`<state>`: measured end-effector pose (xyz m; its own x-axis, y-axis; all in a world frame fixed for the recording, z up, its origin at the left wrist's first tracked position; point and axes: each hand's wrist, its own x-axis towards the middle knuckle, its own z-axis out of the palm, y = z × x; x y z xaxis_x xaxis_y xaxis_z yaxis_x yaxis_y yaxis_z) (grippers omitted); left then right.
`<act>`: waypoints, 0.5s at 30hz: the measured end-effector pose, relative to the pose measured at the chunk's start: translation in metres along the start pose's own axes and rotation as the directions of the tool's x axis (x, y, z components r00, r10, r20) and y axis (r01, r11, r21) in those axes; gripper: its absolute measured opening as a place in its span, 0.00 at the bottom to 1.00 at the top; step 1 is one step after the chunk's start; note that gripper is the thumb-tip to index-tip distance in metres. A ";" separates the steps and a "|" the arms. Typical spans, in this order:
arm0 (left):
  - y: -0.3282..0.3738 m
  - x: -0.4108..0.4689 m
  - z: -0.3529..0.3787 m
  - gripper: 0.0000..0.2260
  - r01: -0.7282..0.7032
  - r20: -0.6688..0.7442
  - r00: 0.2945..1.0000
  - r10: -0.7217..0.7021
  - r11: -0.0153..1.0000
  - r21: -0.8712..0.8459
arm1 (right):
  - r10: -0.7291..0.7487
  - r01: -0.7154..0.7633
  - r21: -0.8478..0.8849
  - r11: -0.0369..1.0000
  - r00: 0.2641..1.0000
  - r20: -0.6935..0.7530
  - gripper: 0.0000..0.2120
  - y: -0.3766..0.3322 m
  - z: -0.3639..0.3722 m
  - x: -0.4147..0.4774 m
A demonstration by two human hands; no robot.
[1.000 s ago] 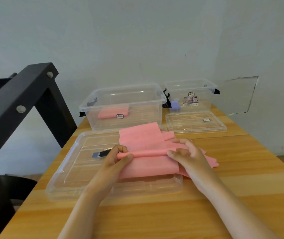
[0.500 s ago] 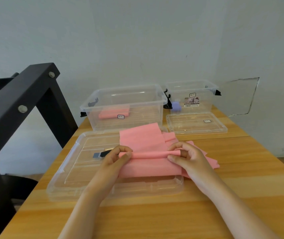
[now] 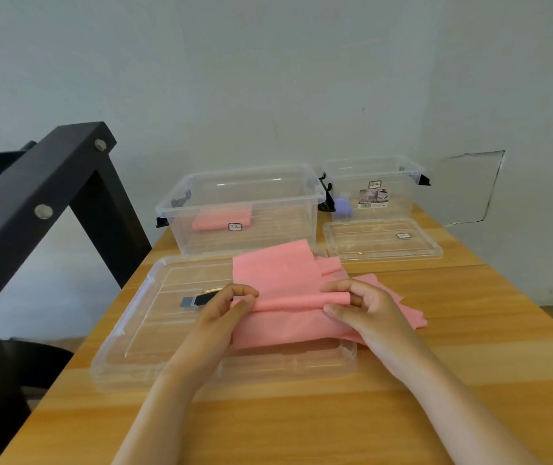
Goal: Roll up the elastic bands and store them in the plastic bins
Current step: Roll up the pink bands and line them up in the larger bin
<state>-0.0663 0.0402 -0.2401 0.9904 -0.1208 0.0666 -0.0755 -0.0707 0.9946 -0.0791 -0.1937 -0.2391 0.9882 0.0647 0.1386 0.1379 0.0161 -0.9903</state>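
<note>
A pink elastic band [image 3: 278,273] lies spread over a clear bin lid [image 3: 154,330] in front of me. Its near part is rolled into a thin tube [image 3: 298,302] running left to right. My left hand [image 3: 224,310] pinches the tube's left end and my right hand [image 3: 362,307] pinches its right end. More pink band [image 3: 409,313] is folded under and to the right of my right hand. Behind it stands a large clear plastic bin [image 3: 244,209] holding one rolled pink band [image 3: 221,219]. A smaller clear bin [image 3: 375,189] stands at the back right with a purple item [image 3: 342,206] inside.
A second clear lid [image 3: 382,239] lies in front of the small bin. A black and grey label [image 3: 201,299] sits on the large lid. A black metal frame [image 3: 33,203] rises at the left of the wooden table [image 3: 469,364]. The wall is close behind the bins.
The rolled tube has turned a little further away from me, taking up more band. Both hands shifted slightly with it, and my right fingers now curl over the tube's end.
</note>
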 end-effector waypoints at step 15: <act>0.000 0.001 0.001 0.06 -0.020 -0.011 1.000 0.020 0.999 -0.039 | 0.003 -0.003 0.005 1.000 1.000 0.000 0.05 -0.005 -0.001 -0.001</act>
<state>-0.0649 0.0395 -0.2401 0.9899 -0.1116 0.0873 -0.0911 -0.0298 0.9954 -0.0804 -0.1948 -0.2342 0.9887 0.0648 0.1352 0.1341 0.0208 -0.9908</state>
